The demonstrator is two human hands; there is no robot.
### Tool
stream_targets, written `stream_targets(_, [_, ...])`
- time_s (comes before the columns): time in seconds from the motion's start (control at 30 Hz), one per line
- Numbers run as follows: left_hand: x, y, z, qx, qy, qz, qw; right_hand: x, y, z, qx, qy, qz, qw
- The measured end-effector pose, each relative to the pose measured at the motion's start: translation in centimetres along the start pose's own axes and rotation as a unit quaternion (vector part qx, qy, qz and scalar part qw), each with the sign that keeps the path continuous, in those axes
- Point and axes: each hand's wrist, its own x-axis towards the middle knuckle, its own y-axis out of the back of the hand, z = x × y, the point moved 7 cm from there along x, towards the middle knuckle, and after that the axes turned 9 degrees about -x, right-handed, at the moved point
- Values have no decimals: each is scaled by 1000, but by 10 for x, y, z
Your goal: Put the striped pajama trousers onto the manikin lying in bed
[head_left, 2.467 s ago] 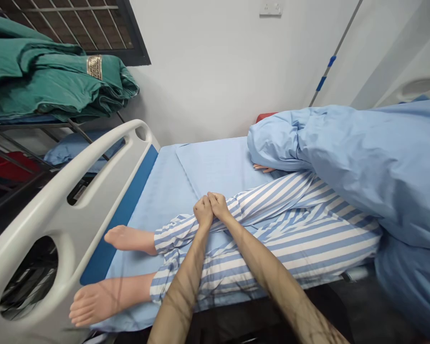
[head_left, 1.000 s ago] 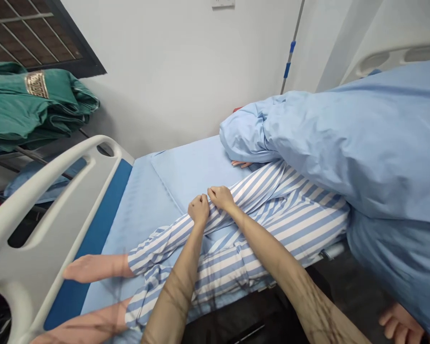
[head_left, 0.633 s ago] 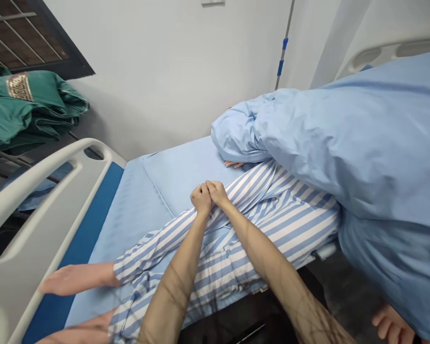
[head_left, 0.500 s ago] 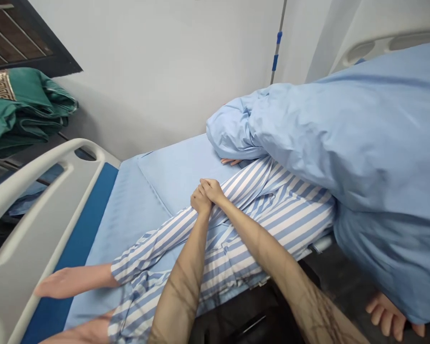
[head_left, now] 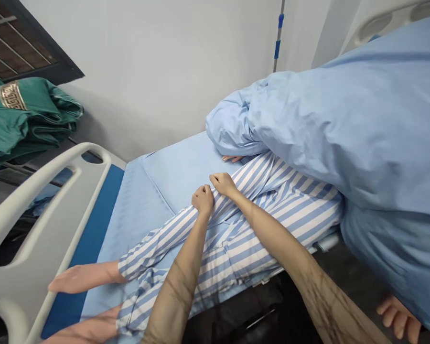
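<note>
At left the pale bed-end board stands near a bare foot. From the foot the striped trouser leg runs rightward along the sheet — apparently propping the left hand and right hand, both curled into fists; whether either pinches cloth I cannot tell. Blue cloth drapes the right side. Half a second ago the fists overlapped — now they are apart.

The one head-worn view looks from close beside the bed, down across it to the wall beyond.
</note>
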Motion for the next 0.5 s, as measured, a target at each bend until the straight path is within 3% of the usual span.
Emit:
stream_targets(0.13, [11,-3,21,-41,-8,14,999,2,1,7,83,-15,18,996])
stream_targets(0.23, [22,-18,45,-169,-9,25,985,6,6,14,163,-38,49,985])
stream_targets(0.33, [25,-39,51,-288,30,31,957,9,7,22,219,-61,70,971])
stream_targets(0.5, [18,-53,45,-247,2,24,969,9,9,22,195,-91,74,974])
